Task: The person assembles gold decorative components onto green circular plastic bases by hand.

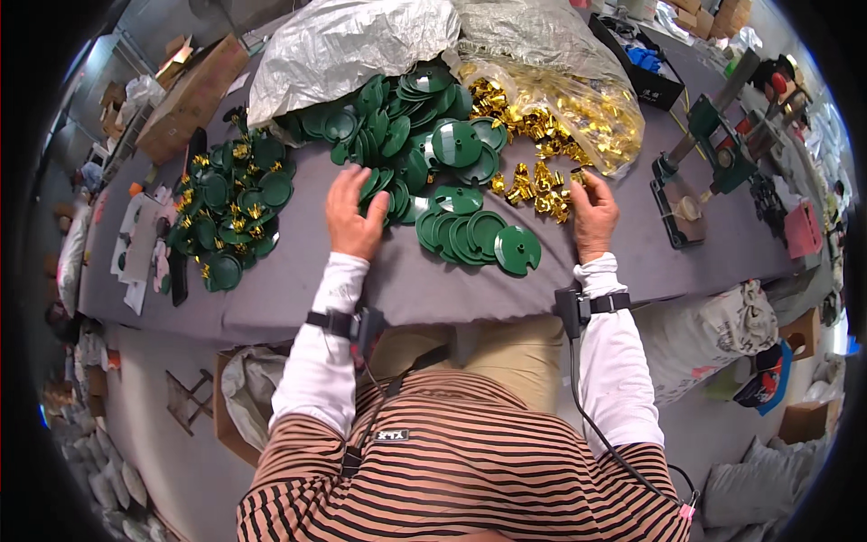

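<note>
My left hand (pixel 355 217) rests against the edge of a pile of green round discs (pixel 456 144), thumb and fingers apart with a few discs beside them. My right hand (pixel 593 215) has its thumb and forefinger closed on a small shiny gold metal piece, mostly hidden by the fingertips. Close to it lie several loose gold metal pieces (pixel 546 191). Between my hands, an overlapping row of flat green discs (pixel 470 237) lies on the grey cloth, the rightmost one showing a notch in its rim.
At the left is a heap of green discs with gold pieces on them (pixel 226 203). Behind, silvery sacks (pixel 352 45) and a clear bag of gold pieces (pixel 601 117) lie on the grey-covered table (pixel 650 271). A green hand press (pixel 713 149) stands at the right, near a black box (pixel 646 68).
</note>
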`<state>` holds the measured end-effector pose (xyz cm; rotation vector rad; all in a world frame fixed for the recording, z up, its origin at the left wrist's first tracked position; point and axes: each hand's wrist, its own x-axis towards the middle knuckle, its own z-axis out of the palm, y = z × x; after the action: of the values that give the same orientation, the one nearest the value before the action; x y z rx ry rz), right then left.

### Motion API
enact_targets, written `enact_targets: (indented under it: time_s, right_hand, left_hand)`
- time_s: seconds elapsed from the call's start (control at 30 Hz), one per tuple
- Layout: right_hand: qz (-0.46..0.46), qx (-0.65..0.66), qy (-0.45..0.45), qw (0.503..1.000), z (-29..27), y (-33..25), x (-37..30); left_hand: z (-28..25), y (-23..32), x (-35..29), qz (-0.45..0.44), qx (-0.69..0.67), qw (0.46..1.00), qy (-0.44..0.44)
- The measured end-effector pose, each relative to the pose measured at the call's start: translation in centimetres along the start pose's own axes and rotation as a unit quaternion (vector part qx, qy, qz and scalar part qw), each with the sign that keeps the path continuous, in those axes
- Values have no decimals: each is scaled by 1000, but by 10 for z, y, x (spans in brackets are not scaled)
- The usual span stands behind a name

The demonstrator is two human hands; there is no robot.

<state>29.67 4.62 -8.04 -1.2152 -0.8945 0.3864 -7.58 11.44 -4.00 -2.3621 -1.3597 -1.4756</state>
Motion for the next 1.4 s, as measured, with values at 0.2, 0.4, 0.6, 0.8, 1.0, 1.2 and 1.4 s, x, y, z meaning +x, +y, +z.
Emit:
enact_targets:
  time_s: [0.2,0.4,0.6,0.8,1.0,1.2,1.4]
  right_hand:
    - [-2,65,24,998,3,-8,0]
    - [65,154,-48,985,-11,-54,-25]
    - [116,192,-69,972,-36,-77,-99]
    - [154,174,-71,970,-34,-100,-119]
    - [9,-84,-136,987,-7,-127,-138]
    - [-40,-192,-129,972,6,-135,-144]
    - [-73,-227,-167,957,6,-126,-144]
  left_hand:
    - [11,120,3,161,-102,950,-248]
    - [50,140,-31,194,-29,933,-301]
    - [54,154,-18,173,8,936,-306]
    - [33,158,-7,-33,-205,910,-359]
    - [25,159,-46,-302,-470,767,-316]
    - [21,158,-57,-352,-480,763,-252]
    - [8,164,-63,-246,-464,813,-252]
